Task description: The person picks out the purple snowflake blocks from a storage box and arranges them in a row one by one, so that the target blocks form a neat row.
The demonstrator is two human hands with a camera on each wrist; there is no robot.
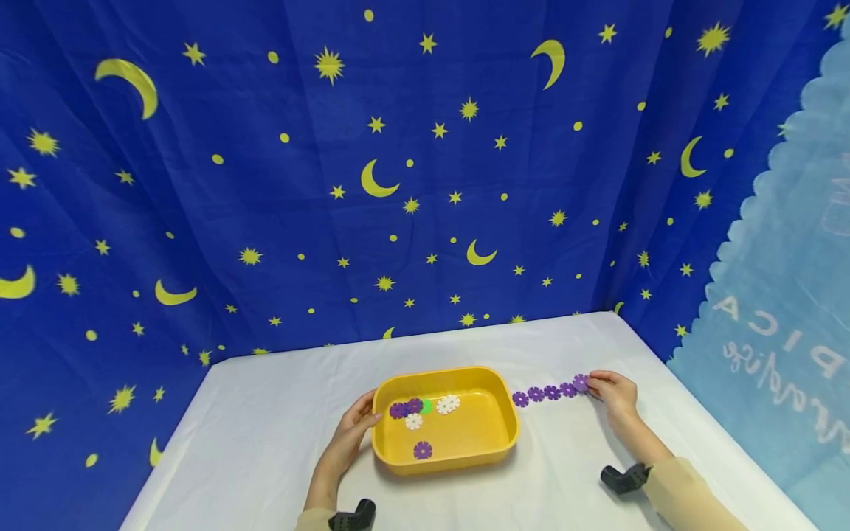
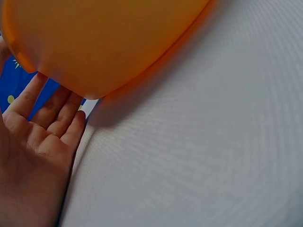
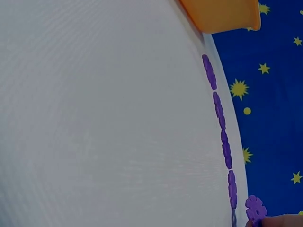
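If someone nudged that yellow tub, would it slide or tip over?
The yellow tub would probably slide rather than tip, being wide and low. It's likely fairly light to shift, holding only a few small discs. The lone purple disc inside might skid, as it looks flat and lies apart.

The tray [image 1: 465,462] left, the row of discs [image 1: 552,395] right

On the bench [image 1: 246,435], before the curtain [image 1: 398,221], the tray holds several discs [image 1: 415,405] toward its rear and a lone disc [image 1: 423,453] nearer the front. The left grip [image 1: 348,434] touches its left side; from its right, the row runs to the end disc [image 1: 581,383] in the right grip [image 1: 617,392].
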